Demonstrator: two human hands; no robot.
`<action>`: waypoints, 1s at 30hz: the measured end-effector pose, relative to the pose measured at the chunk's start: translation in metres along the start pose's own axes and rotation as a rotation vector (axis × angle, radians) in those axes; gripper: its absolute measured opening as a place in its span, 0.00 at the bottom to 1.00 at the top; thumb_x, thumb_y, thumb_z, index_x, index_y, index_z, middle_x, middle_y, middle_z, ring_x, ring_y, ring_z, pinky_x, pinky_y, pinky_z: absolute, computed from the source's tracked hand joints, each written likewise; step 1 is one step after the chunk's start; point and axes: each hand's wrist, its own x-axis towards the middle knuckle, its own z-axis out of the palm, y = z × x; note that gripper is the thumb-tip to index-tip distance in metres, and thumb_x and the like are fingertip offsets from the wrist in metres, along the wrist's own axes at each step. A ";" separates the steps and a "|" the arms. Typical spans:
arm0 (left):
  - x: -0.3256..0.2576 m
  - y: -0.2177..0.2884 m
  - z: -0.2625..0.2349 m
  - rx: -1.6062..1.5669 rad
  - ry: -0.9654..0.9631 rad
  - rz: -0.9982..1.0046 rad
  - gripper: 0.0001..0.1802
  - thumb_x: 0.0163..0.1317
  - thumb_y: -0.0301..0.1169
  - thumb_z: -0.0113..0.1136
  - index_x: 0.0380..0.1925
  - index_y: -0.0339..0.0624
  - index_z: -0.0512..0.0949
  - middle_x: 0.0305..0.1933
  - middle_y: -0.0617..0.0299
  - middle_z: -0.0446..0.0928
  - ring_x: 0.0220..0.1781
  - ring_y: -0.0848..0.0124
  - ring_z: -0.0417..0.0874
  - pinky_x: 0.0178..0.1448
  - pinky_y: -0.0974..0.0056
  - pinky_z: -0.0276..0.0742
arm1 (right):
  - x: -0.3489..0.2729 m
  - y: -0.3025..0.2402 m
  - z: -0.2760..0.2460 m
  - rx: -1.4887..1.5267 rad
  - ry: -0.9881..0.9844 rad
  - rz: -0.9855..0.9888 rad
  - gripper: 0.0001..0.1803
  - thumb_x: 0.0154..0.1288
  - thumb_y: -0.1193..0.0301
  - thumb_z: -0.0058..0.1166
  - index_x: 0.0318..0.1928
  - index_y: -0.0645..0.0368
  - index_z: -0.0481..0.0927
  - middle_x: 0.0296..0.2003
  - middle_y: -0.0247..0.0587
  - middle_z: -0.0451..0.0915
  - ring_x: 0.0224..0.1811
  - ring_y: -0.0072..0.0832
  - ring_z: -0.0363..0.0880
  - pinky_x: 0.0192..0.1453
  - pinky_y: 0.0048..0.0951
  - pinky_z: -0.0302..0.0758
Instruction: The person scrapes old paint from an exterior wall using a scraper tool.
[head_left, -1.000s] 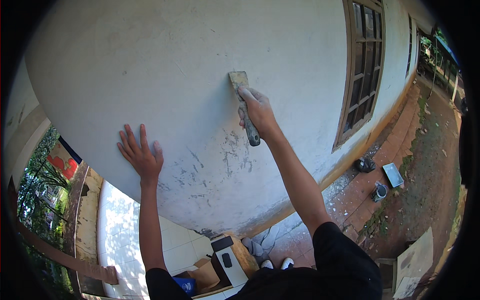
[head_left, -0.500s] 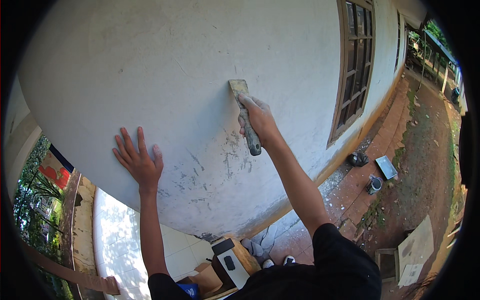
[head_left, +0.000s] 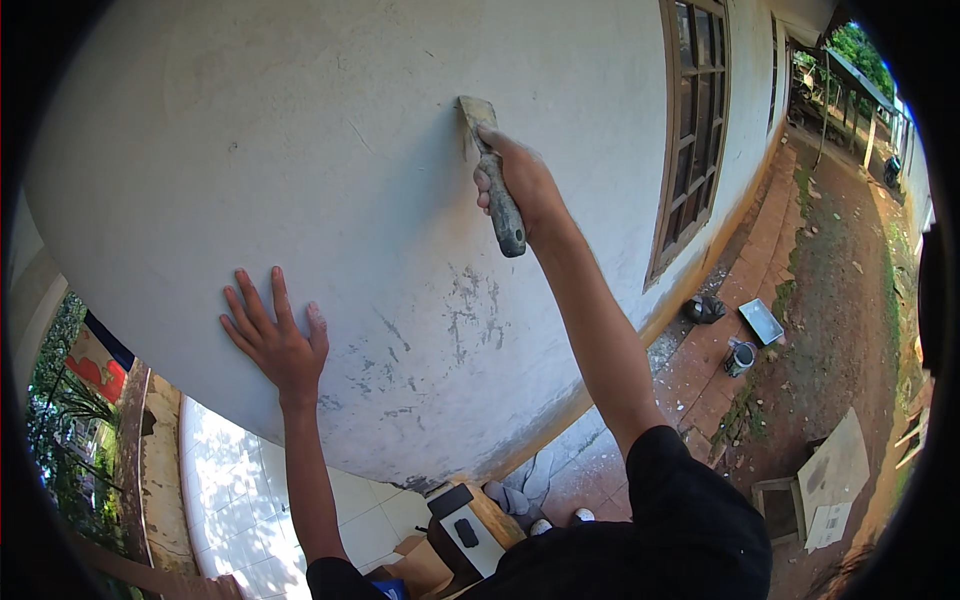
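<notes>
A white wall fills the middle of the view, with dark scraped patches on its lower part. My right hand is closed round a dark, worn handle of a putty knife. The knife points upward, its flat stained blade meeting the wall above the patches. My left hand lies on the wall to the left, palm toward it, fingers spread, holding nothing. Its thumb tip looks dusted white.
A barred window is set in the wall at right. On the brick path lie a paint tray, a paint can and a black bag. Below me stand a small table and a cardboard box; a board leans at lower right.
My right hand has slid the putty knife upward along the wall, farther from the dark patches. My left hand stays in nearly the same spot, and the view has shifted slightly.
</notes>
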 end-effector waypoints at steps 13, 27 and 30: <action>-0.001 -0.004 -0.002 -0.003 -0.002 -0.006 0.36 0.73 0.48 0.51 0.79 0.56 0.64 0.86 0.48 0.55 0.87 0.45 0.52 0.86 0.35 0.42 | 0.010 -0.019 -0.001 -0.018 -0.013 -0.025 0.15 0.81 0.57 0.48 0.43 0.57 0.73 0.20 0.31 0.74 0.15 0.18 0.72 0.19 0.21 0.73; -0.001 -0.004 -0.001 0.014 0.015 0.000 0.34 0.74 0.50 0.49 0.78 0.56 0.65 0.85 0.47 0.55 0.86 0.45 0.53 0.85 0.35 0.44 | 0.037 -0.053 -0.005 -0.059 -0.043 -0.077 0.13 0.81 0.59 0.46 0.43 0.55 0.71 0.20 0.31 0.73 0.15 0.19 0.71 0.18 0.21 0.72; -0.001 0.000 0.004 0.000 0.026 0.005 0.34 0.74 0.50 0.48 0.78 0.55 0.65 0.85 0.47 0.56 0.86 0.45 0.53 0.86 0.35 0.43 | 0.065 -0.092 -0.009 -0.027 -0.038 -0.133 0.13 0.81 0.59 0.46 0.44 0.56 0.72 0.21 0.31 0.74 0.17 0.18 0.70 0.19 0.22 0.73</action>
